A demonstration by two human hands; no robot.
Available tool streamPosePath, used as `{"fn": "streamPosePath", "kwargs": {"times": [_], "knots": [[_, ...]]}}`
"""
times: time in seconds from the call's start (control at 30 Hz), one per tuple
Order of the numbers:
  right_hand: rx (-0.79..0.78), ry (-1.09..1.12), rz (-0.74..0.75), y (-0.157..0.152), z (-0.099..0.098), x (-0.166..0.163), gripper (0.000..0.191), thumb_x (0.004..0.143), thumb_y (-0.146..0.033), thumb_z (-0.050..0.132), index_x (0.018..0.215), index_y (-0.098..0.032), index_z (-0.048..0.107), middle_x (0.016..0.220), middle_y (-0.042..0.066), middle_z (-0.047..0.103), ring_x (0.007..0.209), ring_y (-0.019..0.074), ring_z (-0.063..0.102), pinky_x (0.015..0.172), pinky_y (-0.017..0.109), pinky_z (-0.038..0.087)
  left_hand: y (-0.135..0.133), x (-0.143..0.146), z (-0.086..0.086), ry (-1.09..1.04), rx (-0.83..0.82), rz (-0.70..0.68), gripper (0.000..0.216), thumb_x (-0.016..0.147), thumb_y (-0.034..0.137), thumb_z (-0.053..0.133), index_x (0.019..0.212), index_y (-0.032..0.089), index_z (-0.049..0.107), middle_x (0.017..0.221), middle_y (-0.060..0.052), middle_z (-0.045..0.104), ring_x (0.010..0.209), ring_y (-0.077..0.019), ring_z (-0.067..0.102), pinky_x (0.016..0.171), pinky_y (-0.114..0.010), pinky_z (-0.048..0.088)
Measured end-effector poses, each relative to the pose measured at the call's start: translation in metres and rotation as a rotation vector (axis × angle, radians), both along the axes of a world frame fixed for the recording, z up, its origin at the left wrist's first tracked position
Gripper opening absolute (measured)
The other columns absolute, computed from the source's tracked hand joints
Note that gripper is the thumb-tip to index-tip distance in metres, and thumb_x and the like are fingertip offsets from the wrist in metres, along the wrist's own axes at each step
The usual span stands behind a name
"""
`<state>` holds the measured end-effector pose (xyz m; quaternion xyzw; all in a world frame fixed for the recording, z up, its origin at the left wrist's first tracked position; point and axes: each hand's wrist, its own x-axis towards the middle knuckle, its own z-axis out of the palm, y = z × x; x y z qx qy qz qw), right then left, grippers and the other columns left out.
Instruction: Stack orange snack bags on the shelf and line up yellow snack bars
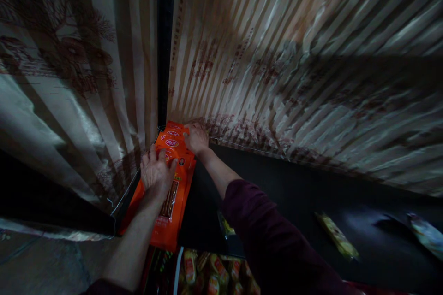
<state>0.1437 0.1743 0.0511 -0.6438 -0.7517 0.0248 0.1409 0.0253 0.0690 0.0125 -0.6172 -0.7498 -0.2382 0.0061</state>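
A stack of orange snack packets (173,203) with a clear window showing brown sticks lies at the left end of a dark shelf (277,189). My left hand (156,171) rests flat on top of the stack, fingers spread. My right hand (196,137) reaches further back, fingers curled over the far end of the packets near the striped backing. A dark red sleeve (273,239) covers my right forearm.
Striped paper-like sheets (294,55) hang behind and to the left, split by a dark upright post (164,41). Two loose yellow-green packets (337,235) lie on the shelf at right. A basket of small yellow and orange packets (214,272) sits below.
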Motion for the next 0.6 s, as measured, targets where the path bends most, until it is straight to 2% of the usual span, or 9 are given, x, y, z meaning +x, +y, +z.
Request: {"fn": "streamPosePath", "kwargs": {"times": [0.1, 0.2, 0.3, 0.43, 0.6], "knots": [[-0.11, -0.02, -0.034, -0.006, -0.001, 0.009, 0.031, 0.089, -0.025, 0.042, 0.112, -0.021, 0.062, 0.114, 0.011, 0.064, 0.104, 0.025, 0.06, 0.088, 0.035, 0.046, -0.002, -0.001, 0.005, -0.02, -0.031, -0.021, 0.048, 0.086, 0.041, 0.046, 0.122, 0.013, 0.059, 0.14, -0.017, 0.044, 0.114, -0.0333, 0.05, 0.097, -0.045, 0.041], [-0.171, -0.043, -0.011, -0.009, -0.001, 0.015, 0.031, 0.089, -0.027, 0.043, 0.112, -0.02, 0.063, 0.112, 0.011, 0.067, 0.104, 0.0255, 0.062, 0.085, 0.034, 0.047, -0.006, -0.002, 0.011, -0.048, -0.101, -0.014, 0.05, 0.086, 0.042, 0.045, 0.125, 0.014, 0.056, 0.141, -0.018, 0.043, 0.11, -0.0337, 0.055, 0.092, -0.046, 0.045], [-0.152, -0.083, 0.026, -0.012, 0.002, 0.013, 0.034, 0.088, -0.03, 0.046, 0.117, -0.017, 0.061, 0.118, 0.014, 0.064, 0.108, 0.0261, 0.06, 0.088, 0.034, 0.046, -0.009, -0.003, 0.014, -0.056, -0.138, 0.002, 0.053, 0.085, 0.044, 0.046, 0.129, 0.015, 0.053, 0.141, -0.02, 0.043, 0.108, -0.035, 0.057, 0.087, -0.047, 0.047], [-0.135, -0.118, 0.089, -0.011, 0.002, 0.006, 0.034, 0.085, -0.031, 0.053, 0.113, -0.015, 0.063, 0.118, 0.015, 0.064, 0.114, 0.025, 0.056, 0.098, 0.033, 0.04, -0.009, -0.004, 0.01, -0.053, -0.15, 0.005, 0.055, 0.086, 0.043, 0.044, 0.132, 0.012, 0.049, 0.141, -0.02, 0.044, 0.109, -0.0341, 0.058, 0.088, -0.044, 0.047], [-0.207, -0.051, 0.042, 0.0, -0.006, 0.004, 0.029, 0.084, -0.03, 0.055, 0.11, -0.022, 0.066, 0.117, 0.008, 0.066, 0.108, 0.0228, 0.06, 0.092, 0.031, 0.044, -0.006, -0.005, 0.005, -0.043, -0.124, -0.008, 0.054, 0.086, 0.039, 0.044, 0.133, 0.011, 0.047, 0.141, -0.019, 0.044, 0.111, -0.032, 0.057, 0.091, -0.043, 0.046]]}}
